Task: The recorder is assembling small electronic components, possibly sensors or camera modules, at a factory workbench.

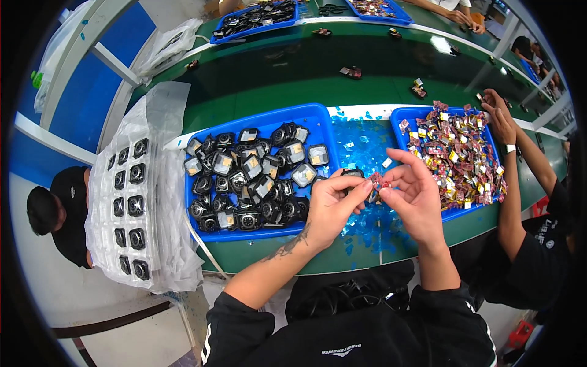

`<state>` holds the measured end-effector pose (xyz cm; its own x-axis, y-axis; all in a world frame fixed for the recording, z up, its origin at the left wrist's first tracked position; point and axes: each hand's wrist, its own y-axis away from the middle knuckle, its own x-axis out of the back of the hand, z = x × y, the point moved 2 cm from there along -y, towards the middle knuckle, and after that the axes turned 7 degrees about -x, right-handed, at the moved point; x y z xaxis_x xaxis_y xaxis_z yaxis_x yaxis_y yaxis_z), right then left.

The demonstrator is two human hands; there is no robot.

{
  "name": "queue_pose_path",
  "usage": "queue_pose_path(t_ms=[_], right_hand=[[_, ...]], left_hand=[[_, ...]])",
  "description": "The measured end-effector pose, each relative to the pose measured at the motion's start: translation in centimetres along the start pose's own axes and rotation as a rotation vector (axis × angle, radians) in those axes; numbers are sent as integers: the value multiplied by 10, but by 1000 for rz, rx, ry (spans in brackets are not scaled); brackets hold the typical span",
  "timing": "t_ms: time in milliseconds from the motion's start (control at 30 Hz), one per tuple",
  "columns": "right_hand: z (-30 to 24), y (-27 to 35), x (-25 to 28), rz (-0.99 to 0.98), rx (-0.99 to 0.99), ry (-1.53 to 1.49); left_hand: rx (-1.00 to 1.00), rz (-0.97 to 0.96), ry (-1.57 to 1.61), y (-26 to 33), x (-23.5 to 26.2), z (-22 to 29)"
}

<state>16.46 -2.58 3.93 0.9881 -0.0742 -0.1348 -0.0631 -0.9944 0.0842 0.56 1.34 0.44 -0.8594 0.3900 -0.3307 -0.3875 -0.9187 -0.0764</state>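
Note:
Both my hands meet over the table between two blue trays. Thumb and fingers of my left hand (332,205) pinch a small red circuit board (376,180). My right hand (414,194) pinches at the board's other side with thumb and a finger, its index finger raised and bent. Partly hidden behind my left hand lies a black housing (352,172). The left blue tray (332,131) is heaped with black camera-like housings (252,166), some showing pale rectangular backs. In the right blue tray (400,114) is a pile of red circuit boards (454,156) with small yellow and silver parts.
Blue film scraps (367,235) litter the table between the trays. A clear plastic tray (129,205) with black housings stands left. Beyond runs a green conveyor belt (275,79) carrying loose boards (351,73). A co-worker's hands (501,119) reach in at right; another person (64,214) is at left.

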Motion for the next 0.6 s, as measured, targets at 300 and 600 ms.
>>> queue_pose_path(t_ms=[300,600], right_hand=[[-7,4,6,96,78,-28],[-26,6,75,452,462,1068]], left_hand=[[-59,114,61,1,1,6],[-85,50,64,4,-4,5]])
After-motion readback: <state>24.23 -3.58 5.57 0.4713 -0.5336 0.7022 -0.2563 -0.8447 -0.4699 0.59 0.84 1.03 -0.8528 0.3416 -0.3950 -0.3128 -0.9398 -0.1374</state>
